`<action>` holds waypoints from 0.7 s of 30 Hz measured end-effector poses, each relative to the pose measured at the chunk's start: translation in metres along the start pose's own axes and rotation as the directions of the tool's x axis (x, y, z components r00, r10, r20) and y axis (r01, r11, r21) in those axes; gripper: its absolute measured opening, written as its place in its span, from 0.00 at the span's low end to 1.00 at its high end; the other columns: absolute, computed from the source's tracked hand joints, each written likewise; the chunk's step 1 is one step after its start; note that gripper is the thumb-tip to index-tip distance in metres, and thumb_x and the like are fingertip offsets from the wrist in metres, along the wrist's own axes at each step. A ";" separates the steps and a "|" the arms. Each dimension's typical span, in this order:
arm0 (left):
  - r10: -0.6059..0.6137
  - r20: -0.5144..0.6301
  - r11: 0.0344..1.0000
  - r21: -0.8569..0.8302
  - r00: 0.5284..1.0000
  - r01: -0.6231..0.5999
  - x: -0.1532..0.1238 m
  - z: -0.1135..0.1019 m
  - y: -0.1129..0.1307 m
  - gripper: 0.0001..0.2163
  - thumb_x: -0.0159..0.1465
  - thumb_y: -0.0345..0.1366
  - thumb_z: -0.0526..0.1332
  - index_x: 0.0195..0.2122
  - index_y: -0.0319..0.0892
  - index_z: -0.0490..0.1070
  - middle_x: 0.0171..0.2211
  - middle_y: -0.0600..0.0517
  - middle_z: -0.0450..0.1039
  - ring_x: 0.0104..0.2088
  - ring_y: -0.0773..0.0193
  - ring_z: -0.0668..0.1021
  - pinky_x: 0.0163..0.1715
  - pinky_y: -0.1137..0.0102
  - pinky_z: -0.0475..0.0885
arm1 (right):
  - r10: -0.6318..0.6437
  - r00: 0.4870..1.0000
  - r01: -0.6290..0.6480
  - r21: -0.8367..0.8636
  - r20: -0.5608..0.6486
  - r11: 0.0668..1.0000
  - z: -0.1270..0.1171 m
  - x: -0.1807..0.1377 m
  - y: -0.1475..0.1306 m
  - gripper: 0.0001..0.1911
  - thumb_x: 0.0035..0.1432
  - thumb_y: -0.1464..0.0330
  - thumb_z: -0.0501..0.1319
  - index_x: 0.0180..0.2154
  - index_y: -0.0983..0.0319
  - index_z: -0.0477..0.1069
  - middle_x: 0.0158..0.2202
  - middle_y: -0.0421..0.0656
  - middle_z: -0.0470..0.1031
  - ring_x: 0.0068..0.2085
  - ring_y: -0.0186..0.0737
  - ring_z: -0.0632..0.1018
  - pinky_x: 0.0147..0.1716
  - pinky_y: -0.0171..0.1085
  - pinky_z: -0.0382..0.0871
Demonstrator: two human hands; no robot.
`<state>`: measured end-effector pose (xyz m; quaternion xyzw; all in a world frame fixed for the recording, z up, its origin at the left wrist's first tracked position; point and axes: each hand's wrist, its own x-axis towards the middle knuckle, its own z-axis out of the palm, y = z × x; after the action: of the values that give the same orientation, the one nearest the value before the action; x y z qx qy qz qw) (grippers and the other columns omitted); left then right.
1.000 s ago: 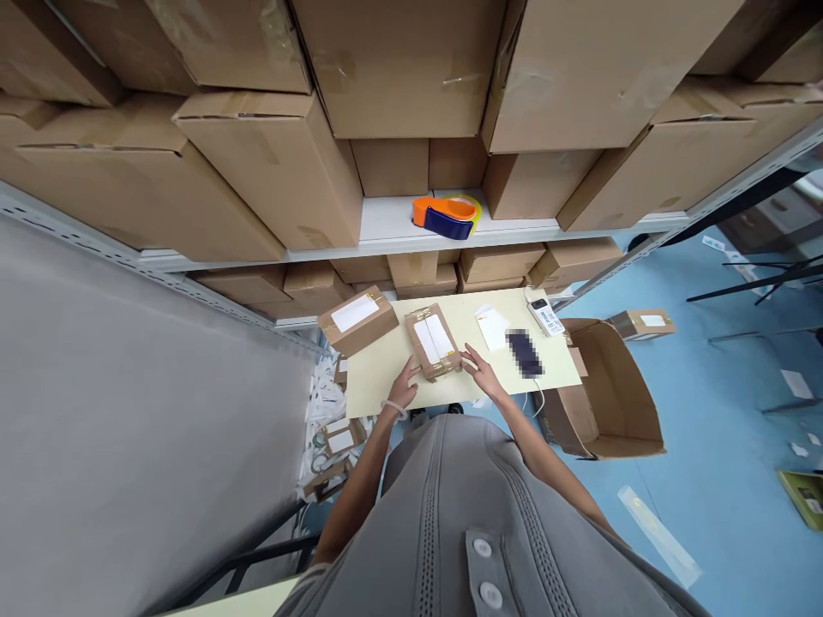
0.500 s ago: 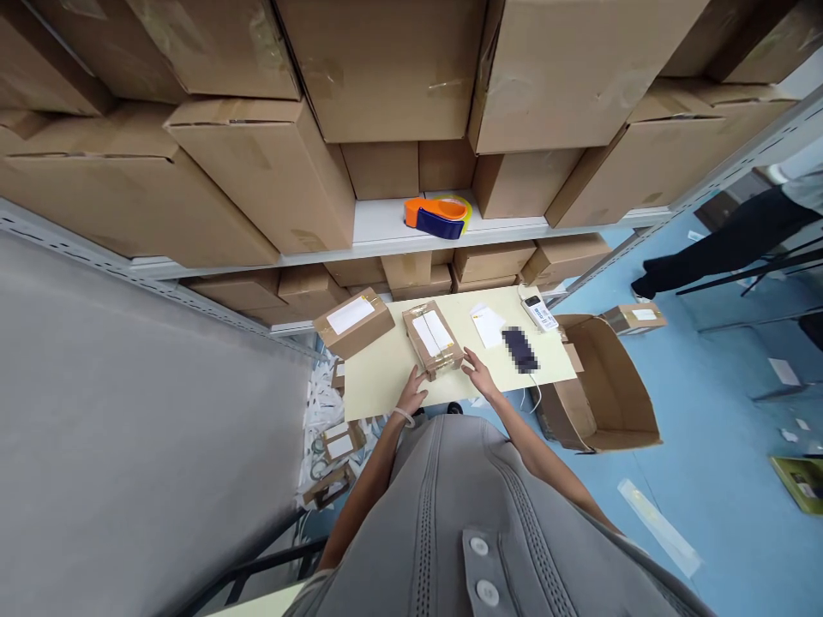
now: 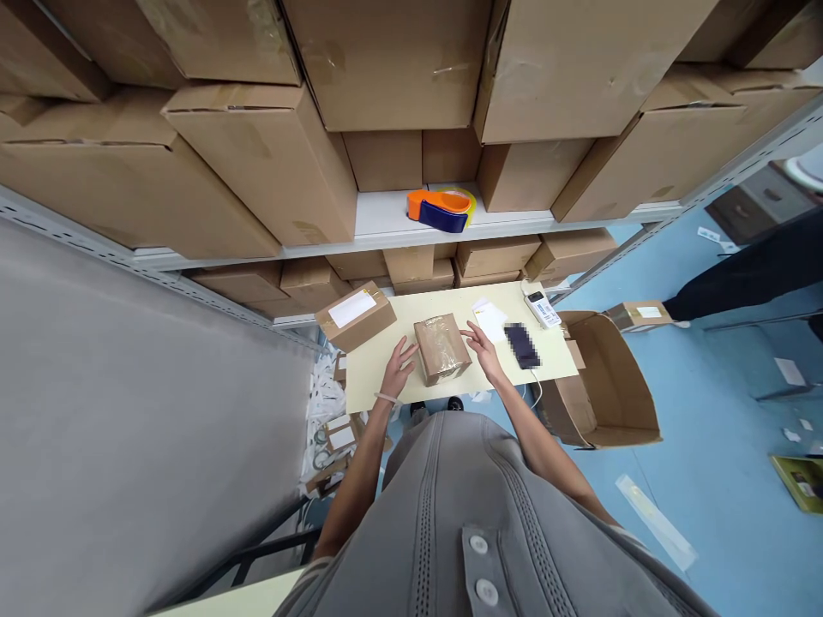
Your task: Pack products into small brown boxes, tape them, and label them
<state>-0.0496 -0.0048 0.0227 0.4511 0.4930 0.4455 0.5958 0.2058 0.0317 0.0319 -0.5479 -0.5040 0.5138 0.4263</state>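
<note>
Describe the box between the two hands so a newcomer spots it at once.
Below the shelf stacked with cartons stands a pale yellow table. On it, between the spread left hand and right hand, sits a small brown box. Shiny clear tape crosses its label-free top, while the box at the table's left end bears a white label.

The central box (image 3: 442, 347) is placed on the counter (image 3: 376, 377) between the left hand (image 3: 398, 370) and right hand (image 3: 482, 350). A second box (image 3: 366, 330) is set to its left; paper (image 3: 489, 320) and, apparently, a phone (image 3: 522, 345) are laid to its right. Behind, a tape dispenser (image 3: 441, 211) is set on a shelf (image 3: 381, 214).
</note>
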 end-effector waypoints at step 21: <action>-0.030 -0.032 0.999 -0.017 0.999 0.030 0.016 0.011 -0.004 0.32 0.57 0.49 0.66 0.60 0.43 0.62 0.65 0.40 0.61 0.65 0.52 0.64 0.65 0.57 0.56 | 0.025 1.000 -0.026 0.123 0.006 0.992 0.014 0.003 0.021 0.35 0.54 0.54 0.61 0.62 0.55 0.62 0.61 0.49 0.68 0.62 0.48 0.68 0.61 0.49 0.60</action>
<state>-0.0364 0.0086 0.0174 0.4313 0.5055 0.4480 0.5981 0.1946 0.0315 0.0094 -0.5259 -0.4653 0.5506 0.4514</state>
